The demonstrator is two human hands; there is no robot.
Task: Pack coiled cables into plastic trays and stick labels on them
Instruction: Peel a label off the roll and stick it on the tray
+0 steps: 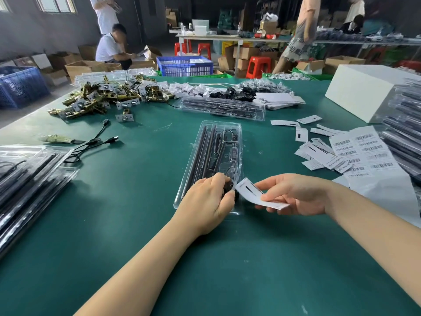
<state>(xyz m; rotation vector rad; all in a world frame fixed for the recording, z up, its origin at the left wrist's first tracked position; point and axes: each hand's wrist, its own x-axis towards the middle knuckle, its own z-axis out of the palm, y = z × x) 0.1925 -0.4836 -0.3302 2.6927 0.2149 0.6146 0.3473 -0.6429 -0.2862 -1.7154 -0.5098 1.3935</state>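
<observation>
A clear plastic tray (217, 144) lies lengthwise on the green table (136, 201), holding black rods, metal clips and a dark coiled cable. My left hand (207, 199) rests on the tray's near end, fingers curled over the black cable there. Just right of it, my right hand (296, 195) pinches a white paper label (255, 195) with a black slot mark, its tip touching the tray's near right corner.
Loose white labels (312, 147) and barcode sticker sheets (364, 153) lie at right. Packed trays are stacked at far right (403, 137) and near left (27, 169). Another tray (223, 108), brass hardware (98, 99), black USB cables (95, 142) and a white box (364, 90) sit farther back.
</observation>
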